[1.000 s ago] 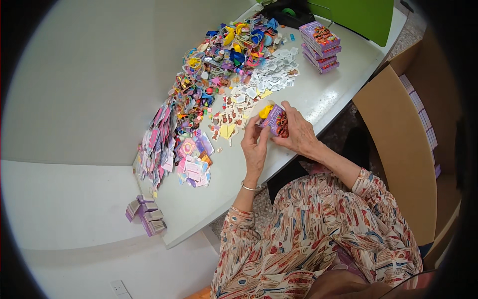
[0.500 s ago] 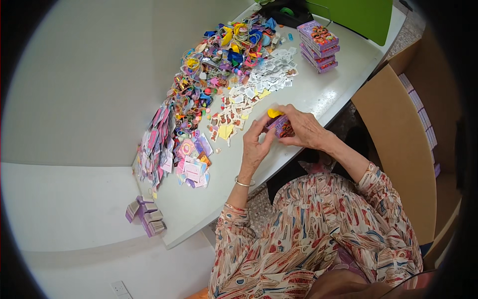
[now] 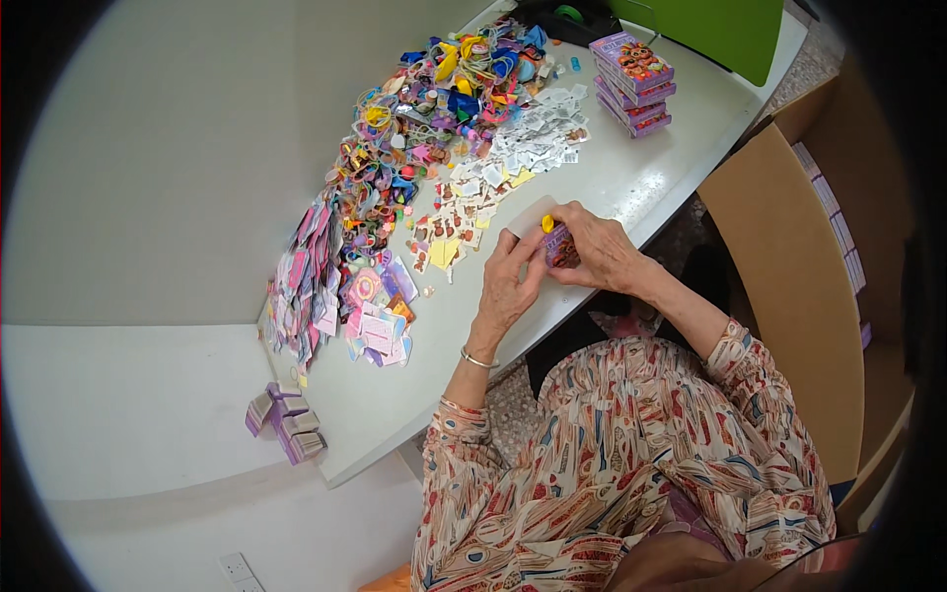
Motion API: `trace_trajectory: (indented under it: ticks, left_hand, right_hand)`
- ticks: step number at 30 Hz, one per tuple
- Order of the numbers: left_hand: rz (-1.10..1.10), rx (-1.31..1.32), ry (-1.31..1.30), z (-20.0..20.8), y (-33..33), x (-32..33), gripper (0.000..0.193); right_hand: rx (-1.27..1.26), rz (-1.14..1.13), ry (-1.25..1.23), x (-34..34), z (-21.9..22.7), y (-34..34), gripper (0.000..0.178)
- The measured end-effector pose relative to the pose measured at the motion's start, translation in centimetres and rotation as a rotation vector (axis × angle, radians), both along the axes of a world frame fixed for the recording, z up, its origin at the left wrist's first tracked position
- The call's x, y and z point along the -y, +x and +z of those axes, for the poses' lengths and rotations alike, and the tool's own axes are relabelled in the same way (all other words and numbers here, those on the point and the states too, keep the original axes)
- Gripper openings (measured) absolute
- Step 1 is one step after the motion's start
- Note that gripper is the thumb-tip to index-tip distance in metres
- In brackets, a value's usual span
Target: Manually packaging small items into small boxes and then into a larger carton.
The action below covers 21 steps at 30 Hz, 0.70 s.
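Above the table's near edge, both my hands close round a small purple printed box [image 3: 562,251]. My right hand [image 3: 602,253] grips it from the right, fingers bent over the top. From the left, my left hand [image 3: 511,276] pinches it with thumb and fingers, a bracelet at the wrist. A bright yellow piece [image 3: 547,224] shows at the box's upper end, between the fingertips; its kind is unclear. Behind the fingers a pale, see-through sheet or bag [image 3: 536,211] shows in part. The inside of the box is hidden.
A big heap of colourful trinkets [image 3: 395,148] lies along the wall, beside white packets [image 3: 538,133], sticker sheets [image 3: 459,222] and pink cards [image 3: 380,331]. Purple boxes [image 3: 631,84] are stacked far right. A cardboard carton [image 3: 789,296] stands right of the table; purple-and-grey bundles [image 3: 286,424] lie left.
My fingers have shifted slightly on the box, and the yellow piece now looks narrower and more upright. The pale sheet behind my fingers shows more plainly. The view has moved a little.
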<state>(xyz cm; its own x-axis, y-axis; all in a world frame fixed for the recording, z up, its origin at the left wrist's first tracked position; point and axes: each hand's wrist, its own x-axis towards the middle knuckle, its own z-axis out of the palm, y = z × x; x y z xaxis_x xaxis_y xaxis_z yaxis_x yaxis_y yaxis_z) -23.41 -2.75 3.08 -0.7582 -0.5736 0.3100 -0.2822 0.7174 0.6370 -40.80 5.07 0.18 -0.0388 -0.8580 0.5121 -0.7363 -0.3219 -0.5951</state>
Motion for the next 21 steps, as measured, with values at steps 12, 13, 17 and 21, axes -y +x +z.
trace_trajectory:
  ticks: [12,13,17,21]
  left_hand:
    - [0.200,-0.421,0.422,-3.3,0.1,-1.7,0.044]
    - [0.155,-0.411,0.477,-3.2,0.0,-1.6,0.045]
    - [0.089,-0.239,0.255,-2.1,-0.1,-1.0,0.039]
    - [0.177,-0.354,0.443,-0.5,-1.3,-1.7,0.034]
  right_hand:
    - [-0.024,0.025,0.039,0.2,0.7,0.3,0.071]
    - [-0.029,0.023,0.034,0.1,1.0,0.2,0.071]
    - [-0.025,0.055,0.008,0.0,1.2,-0.3,0.070]
    - [-0.026,0.088,0.016,0.1,0.7,-0.8,0.071]
